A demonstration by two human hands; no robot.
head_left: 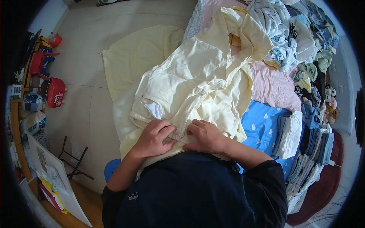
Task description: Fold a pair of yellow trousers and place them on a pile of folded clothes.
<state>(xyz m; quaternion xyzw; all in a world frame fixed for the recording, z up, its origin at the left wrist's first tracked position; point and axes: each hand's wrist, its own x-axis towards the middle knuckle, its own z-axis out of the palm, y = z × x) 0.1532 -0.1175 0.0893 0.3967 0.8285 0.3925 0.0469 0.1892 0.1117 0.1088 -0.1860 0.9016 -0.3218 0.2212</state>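
Pale yellow trousers (175, 79) lie spread out before me, waistband end nearest my body and the legs reaching away to the upper right. A bit of white pocket lining (153, 110) pokes out at their left side. Both hands are at the waistband, close to its middle. My left hand (155, 137) has its fingers curled and pinched on the cloth left of the front opening. Just right of it, my right hand (205, 136) is also closed on the waistband edge, fingertips partly hidden by the fold. A gap of a few fingers separates the hands.
Under the trousers, another yellow cloth (140, 51) hangs over the left side. To the right are a blue heart-patterned cloth (262, 123), a pink cloth (273, 85), folded clothes (308, 174) and a loose clothes heap (281, 30). A white board (57, 178) leans at the lower left.
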